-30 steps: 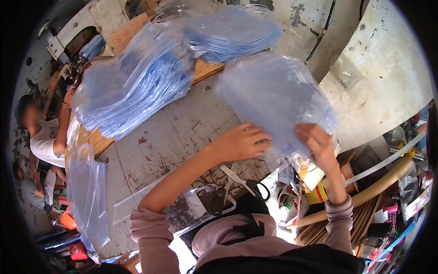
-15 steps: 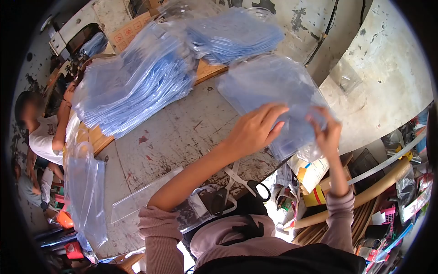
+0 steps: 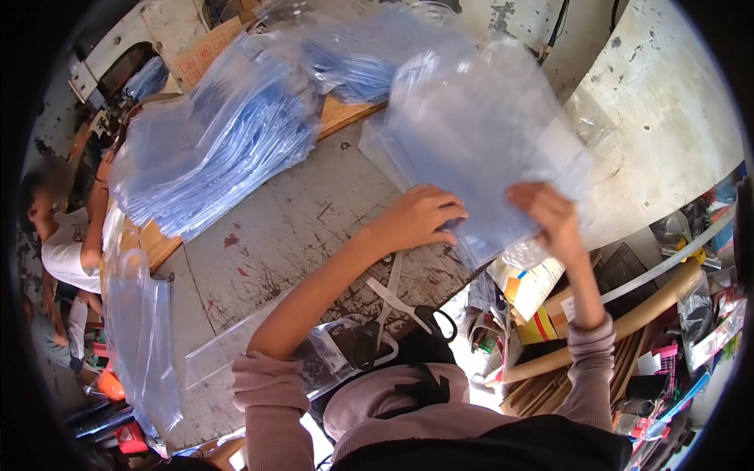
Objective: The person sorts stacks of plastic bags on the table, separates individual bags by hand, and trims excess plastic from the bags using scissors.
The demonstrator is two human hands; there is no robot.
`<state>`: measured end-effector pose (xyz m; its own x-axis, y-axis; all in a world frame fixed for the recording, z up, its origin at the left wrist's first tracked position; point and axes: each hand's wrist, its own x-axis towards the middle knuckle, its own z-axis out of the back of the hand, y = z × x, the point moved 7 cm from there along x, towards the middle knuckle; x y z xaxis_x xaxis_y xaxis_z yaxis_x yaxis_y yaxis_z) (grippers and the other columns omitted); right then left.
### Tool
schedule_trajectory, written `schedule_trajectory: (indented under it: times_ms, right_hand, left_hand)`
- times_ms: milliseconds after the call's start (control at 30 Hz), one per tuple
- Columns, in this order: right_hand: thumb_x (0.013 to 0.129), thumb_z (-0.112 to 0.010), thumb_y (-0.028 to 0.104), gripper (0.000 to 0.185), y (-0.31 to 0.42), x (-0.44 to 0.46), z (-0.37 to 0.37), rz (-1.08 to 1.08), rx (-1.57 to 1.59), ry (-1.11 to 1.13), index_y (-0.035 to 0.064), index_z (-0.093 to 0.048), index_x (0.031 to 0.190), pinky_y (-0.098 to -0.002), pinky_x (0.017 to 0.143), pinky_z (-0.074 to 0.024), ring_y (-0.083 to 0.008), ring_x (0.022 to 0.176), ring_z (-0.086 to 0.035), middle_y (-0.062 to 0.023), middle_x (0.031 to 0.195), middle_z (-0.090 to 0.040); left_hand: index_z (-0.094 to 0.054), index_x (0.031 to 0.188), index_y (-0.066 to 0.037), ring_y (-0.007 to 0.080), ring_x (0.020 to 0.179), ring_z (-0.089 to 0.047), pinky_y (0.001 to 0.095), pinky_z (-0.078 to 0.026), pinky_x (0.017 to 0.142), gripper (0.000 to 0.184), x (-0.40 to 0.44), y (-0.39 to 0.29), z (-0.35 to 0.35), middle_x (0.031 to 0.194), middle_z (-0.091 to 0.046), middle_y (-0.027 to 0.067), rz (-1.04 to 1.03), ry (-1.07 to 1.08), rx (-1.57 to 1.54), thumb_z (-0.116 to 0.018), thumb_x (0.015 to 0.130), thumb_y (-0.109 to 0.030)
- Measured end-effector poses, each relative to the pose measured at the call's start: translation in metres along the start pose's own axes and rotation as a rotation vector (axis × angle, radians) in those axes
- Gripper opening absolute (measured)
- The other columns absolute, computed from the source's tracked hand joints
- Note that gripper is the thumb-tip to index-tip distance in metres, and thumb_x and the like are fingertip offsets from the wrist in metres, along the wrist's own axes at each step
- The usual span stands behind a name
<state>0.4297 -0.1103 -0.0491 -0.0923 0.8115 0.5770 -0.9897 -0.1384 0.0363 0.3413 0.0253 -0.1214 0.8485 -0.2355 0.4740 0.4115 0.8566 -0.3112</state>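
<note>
Across the scuffed grey table [image 3: 290,204], my distant view from the head camera takes in thick layers of bluish plastic. The large left stack [image 3: 212,149] sits beyond the left forearm, perhaps to leave elbow room. The clear plastic sheets [image 3: 479,133] spread directly ahead, near edge towards the body, likely so both hands can reach it. A smaller far stack [image 3: 349,67] lies behind. I see the left hand [image 3: 428,216] by the sheets' near-left corner, thumb and fingers apart; the right hand [image 3: 552,216] curls over their right part, but blur hides whether it pinches any. The scissors [image 3: 386,301] lie splayed, handles bodyward, presumably for easy pick-up.
</note>
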Motion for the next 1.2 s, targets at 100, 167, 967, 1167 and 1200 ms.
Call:
schedule_trajectory:
  times_ms: [100, 167, 967, 1167, 1200]
  right_hand:
    - [0.062, -0.063, 0.001, 0.034, 0.007, -0.016, -0.028, -0.094, 0.113, 0.041, 0.0048, -0.064, 0.096, -0.0357, 0.076, -0.0515, -0.0289, 0.091, -0.062, -0.0089, 0.100, -0.065]
    - [0.059, -0.065, -0.003, 0.038, 0.007, -0.015, -0.028, -0.131, 0.152, 0.003, 0.0057, -0.064, 0.096, -0.0350, 0.076, -0.0513, -0.0286, 0.091, -0.061, -0.0085, 0.099, -0.065]
    - [0.054, -0.075, 0.008, 0.051, 0.002, -0.007, -0.021, -0.136, 0.133, 0.127, 0.0044, -0.059, 0.103, -0.0347, 0.074, -0.0508, -0.0294, 0.090, -0.059, -0.0099, 0.101, -0.062]
    - [0.061, -0.074, 0.008, 0.044, 0.013, 0.005, -0.010, -0.143, 0.078, -0.035, 0.0042, -0.058, 0.102, -0.0338, 0.073, -0.0509, -0.0281, 0.086, -0.061, -0.0126, 0.100, -0.062]
    - [0.064, -0.074, 0.009, 0.041, -0.001, 0.000, -0.017, -0.255, 0.092, -0.069, 0.0042, -0.059, 0.101, -0.0333, 0.071, -0.0509, -0.0282, 0.083, -0.062, -0.0129, 0.099, -0.063]
  left_hand:
    - [-0.062, 0.102, -0.008, 0.0241, 0.099, -0.056, 0.0371, -0.044, 0.088, 0.039, 0.002, -0.001, 0.000, 0.103, -0.062, 0.0043, -0.058, 0.014, 0.077, -0.062, 0.076, -0.038]
    - [-0.063, 0.100, -0.008, 0.0230, 0.098, -0.057, 0.0357, -0.045, 0.086, 0.038, 0.001, 0.002, -0.002, 0.100, -0.063, 0.0039, -0.043, 0.019, 0.059, -0.062, 0.077, -0.038]
    - [-0.062, 0.085, -0.011, 0.0186, 0.074, -0.061, 0.0313, -0.047, 0.067, 0.024, 0.014, -0.017, 0.002, 0.076, -0.061, 0.0009, -0.042, -0.089, 0.292, -0.062, 0.077, -0.034]
    - [-0.060, 0.080, -0.010, 0.0170, 0.064, -0.059, 0.0291, -0.047, 0.058, 0.015, 0.026, -0.024, 0.019, 0.072, -0.059, -0.0014, -0.021, -0.305, 0.349, -0.062, 0.077, -0.025]
    - [-0.061, 0.084, -0.009, 0.0177, 0.066, -0.060, 0.0289, -0.049, 0.059, 0.017, 0.027, -0.024, 0.021, 0.077, -0.060, -0.0003, -0.006, -0.316, 0.322, -0.063, 0.077, -0.025]
